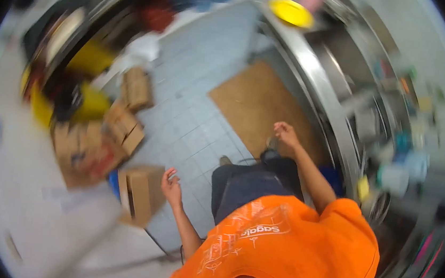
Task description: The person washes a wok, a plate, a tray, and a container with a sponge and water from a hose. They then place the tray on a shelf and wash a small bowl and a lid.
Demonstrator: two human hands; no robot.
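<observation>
Your footing is the likeliest trouble: one shoe point(271, 142) is over the brown mat point(262, 102) and the other point(225, 161) is by the tiles, so a step that catches the mat's edge could trip you or slide it. Swing your left arm wide and you could knock the cardboard box point(145, 191) beside it, since it sits close to your fingers; a bump against the metal surface point(315, 67) could shift the yellow dish point(291, 12) near its edge. As for reach, that box is just outward of your left grip point(172, 183), apart from the fingers as far as the blur shows, with smaller boxes point(123, 124) farther ahead. Your left grip is loosely spread, with nothing in it. Your right grip point(285, 133) hangs over the mat's side, fingers curled and seemingly free of any object; you can't tell whether the tips meet.
</observation>
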